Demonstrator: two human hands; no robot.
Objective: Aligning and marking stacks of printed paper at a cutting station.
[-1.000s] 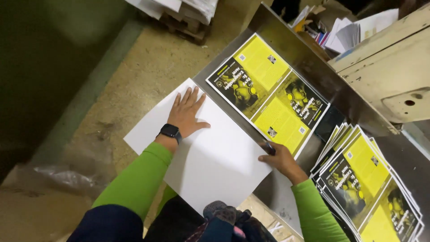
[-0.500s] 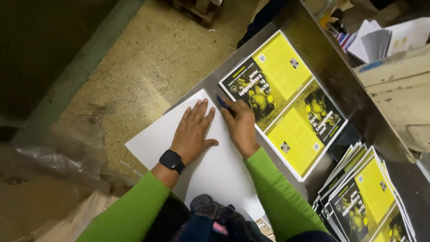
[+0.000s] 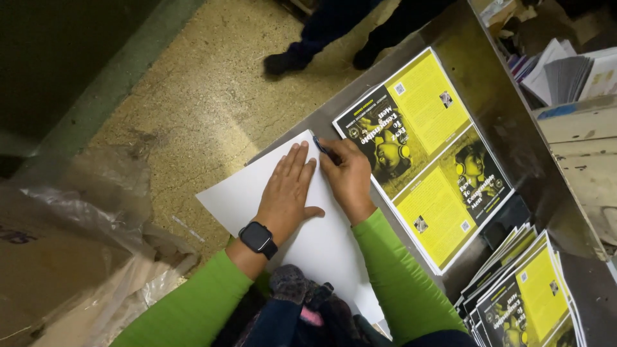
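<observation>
While the left hand [image 3: 286,193] lies with fingers spread flat on the white sheet [image 3: 321,247] overhanging the tabletop [image 3: 463,71] edge, the right hand [image 3: 350,177] pinches a blue pen [image 3: 323,148]; the sheet looks light, limp and slippery, best held down by a flat palm.

A blank sheet [image 3: 321,238] lies on the metal table [image 3: 488,96]. The left hand [image 3: 286,193] rests flat on it, with the right hand [image 3: 350,177] touching at three o'clock. Printed sheets [image 3: 427,154] lie further toward three; a fanned stack [image 3: 527,295] sits at five.
</observation>
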